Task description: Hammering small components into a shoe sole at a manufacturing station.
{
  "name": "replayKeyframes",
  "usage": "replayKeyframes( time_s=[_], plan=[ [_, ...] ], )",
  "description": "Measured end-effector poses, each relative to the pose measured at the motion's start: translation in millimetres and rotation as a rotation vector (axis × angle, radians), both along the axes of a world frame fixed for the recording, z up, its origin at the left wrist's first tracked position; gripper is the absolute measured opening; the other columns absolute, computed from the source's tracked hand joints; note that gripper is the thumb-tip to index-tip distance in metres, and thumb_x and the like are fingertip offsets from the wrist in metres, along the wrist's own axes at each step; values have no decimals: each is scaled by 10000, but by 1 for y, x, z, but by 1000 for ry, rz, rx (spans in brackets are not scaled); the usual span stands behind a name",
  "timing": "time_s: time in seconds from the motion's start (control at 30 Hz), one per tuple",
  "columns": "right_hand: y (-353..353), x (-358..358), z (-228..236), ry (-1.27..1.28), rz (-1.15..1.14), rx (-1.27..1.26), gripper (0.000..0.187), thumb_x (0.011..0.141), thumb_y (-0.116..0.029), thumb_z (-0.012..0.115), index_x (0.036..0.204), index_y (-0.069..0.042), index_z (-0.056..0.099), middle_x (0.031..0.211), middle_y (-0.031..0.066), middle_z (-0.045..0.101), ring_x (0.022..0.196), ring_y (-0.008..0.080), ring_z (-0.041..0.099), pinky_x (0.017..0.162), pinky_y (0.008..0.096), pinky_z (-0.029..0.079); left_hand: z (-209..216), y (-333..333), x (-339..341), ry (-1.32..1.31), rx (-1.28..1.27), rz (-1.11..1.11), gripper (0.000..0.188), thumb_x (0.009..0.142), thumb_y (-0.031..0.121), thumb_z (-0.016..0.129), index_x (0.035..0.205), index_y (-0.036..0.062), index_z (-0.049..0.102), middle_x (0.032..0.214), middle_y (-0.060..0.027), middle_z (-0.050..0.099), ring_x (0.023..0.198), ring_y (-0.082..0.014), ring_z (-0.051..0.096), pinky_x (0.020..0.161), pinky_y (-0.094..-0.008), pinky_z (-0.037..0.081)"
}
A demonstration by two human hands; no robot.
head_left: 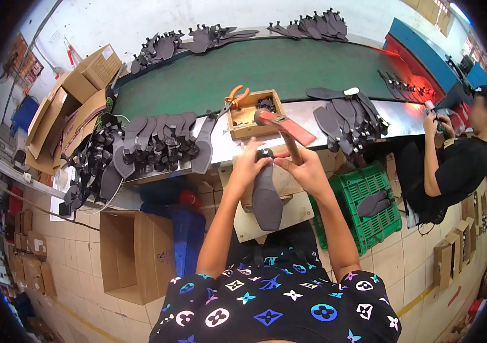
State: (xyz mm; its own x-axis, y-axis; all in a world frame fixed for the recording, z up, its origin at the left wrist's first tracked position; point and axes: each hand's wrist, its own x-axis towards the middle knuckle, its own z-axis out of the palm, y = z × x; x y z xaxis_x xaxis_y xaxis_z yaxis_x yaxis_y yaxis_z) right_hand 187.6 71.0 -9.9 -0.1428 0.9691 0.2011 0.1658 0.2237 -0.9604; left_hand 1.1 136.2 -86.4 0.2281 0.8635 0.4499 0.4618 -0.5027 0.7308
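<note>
Between my hands a dark grey shoe sole (267, 203) points its broad toe end toward me. My left hand (248, 166) is closed on the sole's far, narrow end, where a small black piece (264, 153) sits. My right hand (306, 170) is closed round the wooden handle of a hammer with a red head (289, 127), while its thumb and fingertips touch the same end of the sole. The hammer head rises above the hands, near a wooden box (235, 135). Below the sole is a pale board (299, 214) on a stand.
Orange-handled pincers (236, 96) lean at the box. Soles with heels lie piled left (160, 134) and right (343, 123) along the metal bench edge. A green belt (243, 68) runs behind. A green crate (369, 177) stands right, a cardboard box (135, 257) left. Another person (455, 160) sits right.
</note>
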Motion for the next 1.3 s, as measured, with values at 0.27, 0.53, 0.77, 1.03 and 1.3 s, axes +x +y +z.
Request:
replayKeyframes(
  time_s=[0.27,0.53,0.77,1.03,1.3],
  plan=[
    [32,-4,-41,-101,11,94,246,860,-111,710,1066,24,696,908,127,711,849,180,653,794,335,508,-6,-14,-16,-116,-144,-40,268,763,119,763,1003,9,718,1022,-131,711,901,-322,674,941,-419,476],
    [33,-26,-29,-271,35,117,212,834,-108,718,1012,4,694,901,160,692,817,260,667,741,357,508,-13,-23,-23,-105,-146,26,273,742,109,770,996,17,729,1076,-122,714,1008,-314,624,904,-391,485],
    [31,-25,-40,-270,39,393,143,785,-40,719,905,11,658,969,135,682,876,320,655,763,364,506,7,-31,-25,-65,-185,-22,331,752,126,774,1054,15,698,1031,-153,693,982,-363,615,950,-417,453],
    [28,-18,-33,-386,0,442,195,785,-10,728,963,12,652,962,126,677,828,288,655,744,336,511,22,-35,-20,-73,-281,21,295,784,111,765,1048,-3,698,957,-173,718,834,-313,690,775,-356,536],
    [-61,-16,15,-289,-141,94,238,969,-156,601,1138,4,550,697,141,598,626,291,634,586,369,475,5,-22,-29,-237,-278,-144,244,792,101,770,1023,27,748,912,-56,736,817,-100,639,777,-273,522]
  ],
)
